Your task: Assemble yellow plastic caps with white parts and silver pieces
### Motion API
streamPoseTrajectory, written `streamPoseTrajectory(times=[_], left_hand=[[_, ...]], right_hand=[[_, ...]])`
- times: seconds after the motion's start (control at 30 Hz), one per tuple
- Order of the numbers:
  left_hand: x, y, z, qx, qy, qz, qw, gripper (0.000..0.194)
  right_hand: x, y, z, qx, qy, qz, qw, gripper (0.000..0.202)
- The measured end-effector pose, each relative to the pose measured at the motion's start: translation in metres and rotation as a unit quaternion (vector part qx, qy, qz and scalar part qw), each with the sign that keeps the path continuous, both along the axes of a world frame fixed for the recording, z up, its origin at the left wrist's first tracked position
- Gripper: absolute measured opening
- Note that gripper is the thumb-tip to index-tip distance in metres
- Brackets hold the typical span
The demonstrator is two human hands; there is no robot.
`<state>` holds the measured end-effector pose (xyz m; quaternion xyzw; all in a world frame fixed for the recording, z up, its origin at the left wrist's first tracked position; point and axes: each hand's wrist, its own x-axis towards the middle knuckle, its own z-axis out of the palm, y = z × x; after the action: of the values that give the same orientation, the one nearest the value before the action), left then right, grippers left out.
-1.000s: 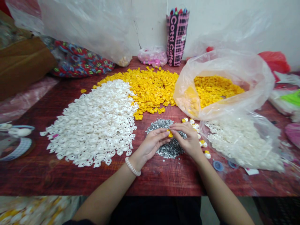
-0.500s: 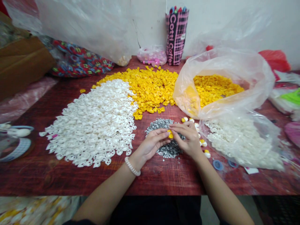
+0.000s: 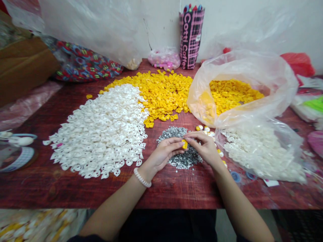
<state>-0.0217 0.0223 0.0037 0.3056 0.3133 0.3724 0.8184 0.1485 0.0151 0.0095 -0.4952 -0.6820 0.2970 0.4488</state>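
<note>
My left hand (image 3: 167, 151) pinches a small yellow plastic piece (image 3: 185, 144) between thumb and fingers. Fingertips of my right hand (image 3: 203, 144) press on the same piece from the right and above, partly covering it. Both hands hover over a pile of small grey discs (image 3: 184, 161). Left of them spreads a big heap of white plastic pieces with holes (image 3: 101, 131). Behind lies a heap of yellow plastic pieces (image 3: 166, 94). A few yellow-and-white pieces (image 3: 207, 129) lie beyond and beside my right hand, which hides some of them.
A clear plastic bag (image 3: 280, 84) with yellow pieces stands at the back right. In front of it lies a bag of white pieces (image 3: 262, 151). A roll of tape (image 3: 20, 159) sits at the left edge. A plaid bag (image 3: 191, 40) stands against the wall.
My right hand has shifted slightly, its fingers more bent over the yellow piece. My left hand keeps its pinch. The whole view has moved a little.
</note>
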Motion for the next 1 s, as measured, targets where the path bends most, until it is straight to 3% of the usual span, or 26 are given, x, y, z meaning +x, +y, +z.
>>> streamPoseTrajectory(times=[0.27, 0.53, 0.8, 0.9, 1.0], left_hand=[[0.002, 0.001, -0.003, -0.002, 0.005, 0.017, 1.000, 0.015], [0.002, 0.001, -0.003, 0.000, 0.033, 0.033, 0.999, 0.015], [0.001, 0.002, -0.003, -0.017, -0.010, 0.043, 0.999, 0.015], [0.000, 0.001, -0.002, -0.038, -0.055, 0.036, 0.997, 0.014], [-0.002, 0.000, 0.001, -0.054, -0.094, 0.027, 0.994, 0.023]], right_hand=[[-0.002, -0.004, 0.005, 0.137, -0.151, 0.004, 0.979, 0.015], [0.000, -0.003, -0.005, 0.158, -0.211, 0.003, 0.965, 0.023], [-0.004, -0.009, 0.004, 0.133, -0.167, 0.013, 0.977, 0.032], [0.007, -0.006, 0.008, 0.115, -0.107, -0.052, 0.986, 0.028], [0.040, 0.016, 0.018, 0.129, -0.056, -0.201, 0.970, 0.025]])
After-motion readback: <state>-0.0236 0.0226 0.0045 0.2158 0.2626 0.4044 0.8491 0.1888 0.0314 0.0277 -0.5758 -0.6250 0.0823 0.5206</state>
